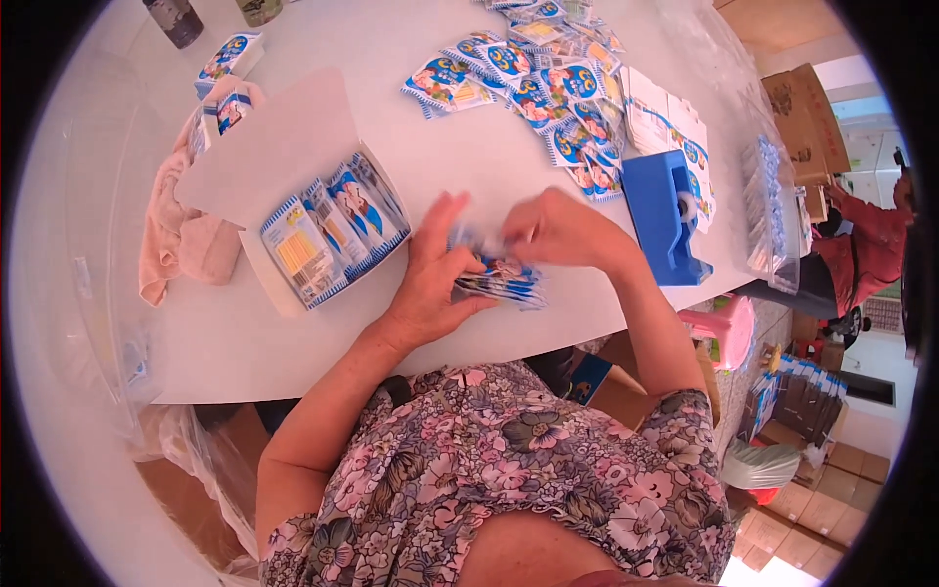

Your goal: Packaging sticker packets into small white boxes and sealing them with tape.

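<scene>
My left hand (430, 279) grips the left end of a small stack of blue-and-white packets (504, 282) near the table's front edge, with thumb and finger around it and another finger raised. Just above the stack's right end is my right hand (567, 230), its fingers curled and smeared by motion, so I cannot make out whether they hold anything. Left of my left hand stands an open white box (262, 269) with its lid folded back. Printed packets (337, 220) stand on edge in rows inside it.
Many loose packets (548, 83) lie heaped at the far right. Beside them are flat white cartons (665, 112) and a blue tape dispenser (665, 220). A pink cloth (205, 249) and a small closed box (230, 59) lie at the left. Another person (861, 249) is at the far right.
</scene>
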A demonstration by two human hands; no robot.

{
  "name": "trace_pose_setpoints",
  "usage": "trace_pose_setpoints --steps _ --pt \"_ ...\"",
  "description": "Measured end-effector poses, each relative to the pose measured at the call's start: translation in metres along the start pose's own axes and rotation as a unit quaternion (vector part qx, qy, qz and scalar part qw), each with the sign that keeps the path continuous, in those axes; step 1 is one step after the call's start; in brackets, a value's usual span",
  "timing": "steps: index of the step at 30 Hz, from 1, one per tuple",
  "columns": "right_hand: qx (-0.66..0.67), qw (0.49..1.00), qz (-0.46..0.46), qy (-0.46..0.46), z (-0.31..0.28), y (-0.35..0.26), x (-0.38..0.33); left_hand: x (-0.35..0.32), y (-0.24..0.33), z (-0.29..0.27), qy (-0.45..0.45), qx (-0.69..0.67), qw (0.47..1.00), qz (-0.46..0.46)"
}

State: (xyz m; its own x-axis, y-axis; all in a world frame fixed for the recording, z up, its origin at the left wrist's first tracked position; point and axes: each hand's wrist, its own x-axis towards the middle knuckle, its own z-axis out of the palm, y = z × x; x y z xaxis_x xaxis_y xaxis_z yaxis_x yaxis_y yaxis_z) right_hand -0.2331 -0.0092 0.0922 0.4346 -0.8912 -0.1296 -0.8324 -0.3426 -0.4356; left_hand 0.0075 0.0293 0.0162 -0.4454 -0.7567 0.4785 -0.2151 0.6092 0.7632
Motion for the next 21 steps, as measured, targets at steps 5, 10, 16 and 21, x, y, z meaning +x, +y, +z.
trace_pose_setpoints --steps 5,10,16,21 --pt "-0.044 0.975 -0.09 0.197 0.0 0.019 0.084 -0.004 -0.002 0.0 -0.102 -0.098 0.989 -0.04" --pt "-0.211 0.959 -0.076 0.172 0.02 0.032 0.154 0.001 0.001 -0.004 -0.11 -0.115 0.986 -0.055" --pt "-0.208 0.939 -0.174 0.214 0.021 0.013 0.079 0.003 0.002 -0.004 -0.101 -0.092 0.99 -0.034" --pt "-0.215 0.97 -0.036 0.108 0.014 -0.026 0.002 0.0 0.004 -0.001 -0.044 -0.079 0.995 -0.046"
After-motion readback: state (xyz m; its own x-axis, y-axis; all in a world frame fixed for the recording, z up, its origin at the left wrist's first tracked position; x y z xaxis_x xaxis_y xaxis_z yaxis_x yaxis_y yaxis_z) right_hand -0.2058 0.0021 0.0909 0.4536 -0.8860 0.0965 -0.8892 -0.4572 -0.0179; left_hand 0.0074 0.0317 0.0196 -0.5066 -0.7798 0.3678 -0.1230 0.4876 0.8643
